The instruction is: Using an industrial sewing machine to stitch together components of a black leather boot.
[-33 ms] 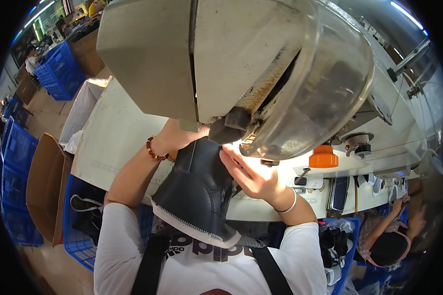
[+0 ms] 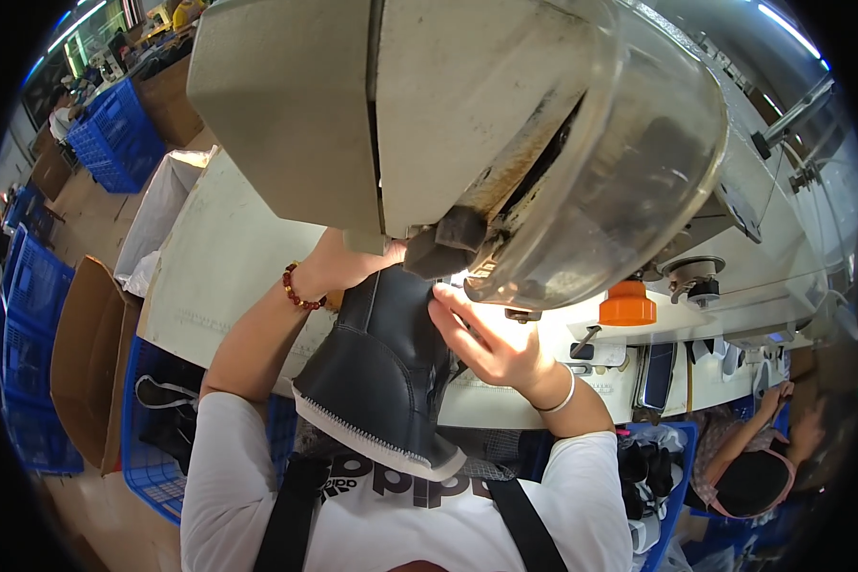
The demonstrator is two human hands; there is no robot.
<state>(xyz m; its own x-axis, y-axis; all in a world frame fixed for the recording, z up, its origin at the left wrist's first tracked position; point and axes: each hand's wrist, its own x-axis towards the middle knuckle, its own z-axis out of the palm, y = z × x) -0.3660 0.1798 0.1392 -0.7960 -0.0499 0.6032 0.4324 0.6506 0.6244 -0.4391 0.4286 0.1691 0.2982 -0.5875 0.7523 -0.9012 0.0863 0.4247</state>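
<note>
A black leather shoe upper (image 2: 381,381) with a white zigzag-stitched lower edge stands up under the head of a large grey sewing machine (image 2: 448,124). My left hand (image 2: 357,255), with a red bead bracelet on its wrist, reaches in behind the upper's top and grips it; the machine partly hides its fingers. On the upper's right edge, my right hand (image 2: 486,338), with a white band on its wrist, grips the leather just below the lit needle area. The needle itself is hidden.
The white worktable (image 2: 229,276) runs to the left. An orange cap (image 2: 627,305) and small tools lie to the right. Blue crates (image 2: 114,143), a cardboard box (image 2: 81,353) and a blue basket (image 2: 162,419) stand at left. Another person (image 2: 753,477) sits at lower right.
</note>
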